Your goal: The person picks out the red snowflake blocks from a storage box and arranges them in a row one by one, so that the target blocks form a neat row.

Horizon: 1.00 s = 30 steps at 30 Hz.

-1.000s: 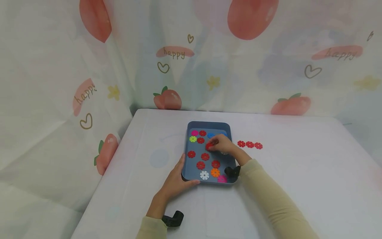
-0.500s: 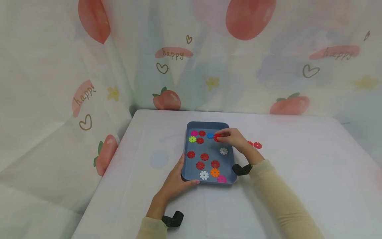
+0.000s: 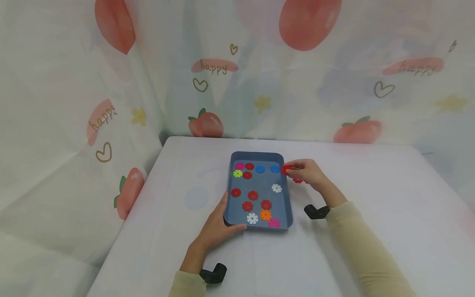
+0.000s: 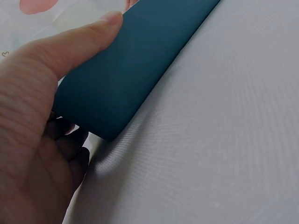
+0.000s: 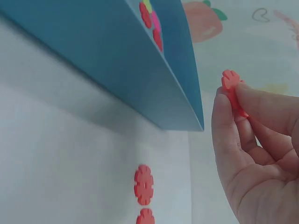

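Between the thumb and fingers of my right hand [image 3: 312, 175] is pinched a red notched plastic disc [image 3: 285, 170], held up just past the tray's right rim. The right wrist view shows this disc [image 5: 231, 84] on edge at the fingertips. My left hand [image 3: 214, 232] holds the near left corner of the blue-grey tray [image 3: 263, 183], thumb along the near rim, other fingers at the left side. Inside the tray lie several notched discs: red [image 3: 253, 195], blue [image 3: 275, 169], white [image 3: 276, 188], yellow-green [image 3: 238, 173], orange [image 3: 265, 215] and pink [image 3: 274, 223].
Red discs [image 3: 297, 180] lie on the white-covered table [image 3: 352, 181] right of the tray, partly hidden by my right hand. A printed curtain [image 3: 297, 82] hangs behind the table and along its left.
My right hand has moved right with the red disc, from over the tray's middle to beyond its right rim. The blue and white discs at the right are uncovered. My left hand stays put.
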### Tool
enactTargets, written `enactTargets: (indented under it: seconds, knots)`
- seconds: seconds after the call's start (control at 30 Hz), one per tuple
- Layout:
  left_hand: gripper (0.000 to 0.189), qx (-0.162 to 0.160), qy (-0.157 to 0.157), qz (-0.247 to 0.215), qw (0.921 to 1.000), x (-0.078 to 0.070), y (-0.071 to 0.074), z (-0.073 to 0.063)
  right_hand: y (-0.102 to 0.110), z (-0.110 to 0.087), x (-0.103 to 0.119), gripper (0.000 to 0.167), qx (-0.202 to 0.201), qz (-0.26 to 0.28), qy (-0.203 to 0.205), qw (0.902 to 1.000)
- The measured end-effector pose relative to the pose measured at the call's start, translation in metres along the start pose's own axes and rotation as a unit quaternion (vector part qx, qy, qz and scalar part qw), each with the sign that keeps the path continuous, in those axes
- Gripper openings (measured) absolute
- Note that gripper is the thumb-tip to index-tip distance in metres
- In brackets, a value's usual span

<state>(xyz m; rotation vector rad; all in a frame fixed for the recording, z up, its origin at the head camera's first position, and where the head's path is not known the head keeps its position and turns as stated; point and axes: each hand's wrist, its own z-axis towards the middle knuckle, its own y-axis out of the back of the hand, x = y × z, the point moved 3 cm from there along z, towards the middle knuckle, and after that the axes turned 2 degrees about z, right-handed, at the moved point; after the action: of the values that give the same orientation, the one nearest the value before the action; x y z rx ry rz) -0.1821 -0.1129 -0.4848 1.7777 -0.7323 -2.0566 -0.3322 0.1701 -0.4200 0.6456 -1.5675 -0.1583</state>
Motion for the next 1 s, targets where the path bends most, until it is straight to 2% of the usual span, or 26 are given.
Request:
enactTargets:
  seconds: [0.27, 0.4, 0.57, 0.77, 1.0]
  knots:
    - [0.107, 0.002, 0.001, 0.003, 1.0000, 0.001, -0.001, 0.000, 0.016, -0.007, -0.017, 0.049, -0.021, -0.039, -0.037, 0.9983]
    - [0.107, 0.000, -0.001, 0.004, 1.0000, 0.001, -0.002, 0.000, 0.025, -0.009, -0.030, 0.053, -0.037, -0.042, -0.066, 0.9962]
    - [0.108, -0.001, 0.000, 0.009, 1.0000, 0.002, -0.003, 0.000, 0.036, -0.014, -0.045, 0.053, -0.047, -0.044, -0.079, 0.9948]
    - [0.107, 0.002, -0.003, 0.007, 1.0000, 0.001, -0.003, 0.001, 0.050, -0.021, -0.058, 0.051, -0.039, -0.021, -0.084, 0.9955]
    - [0.106, 0.000, -0.003, -0.003, 1.0000, 0.001, -0.001, 0.000, 0.069, -0.029, -0.078, 0.057, -0.072, 0.001, -0.116, 0.9907]
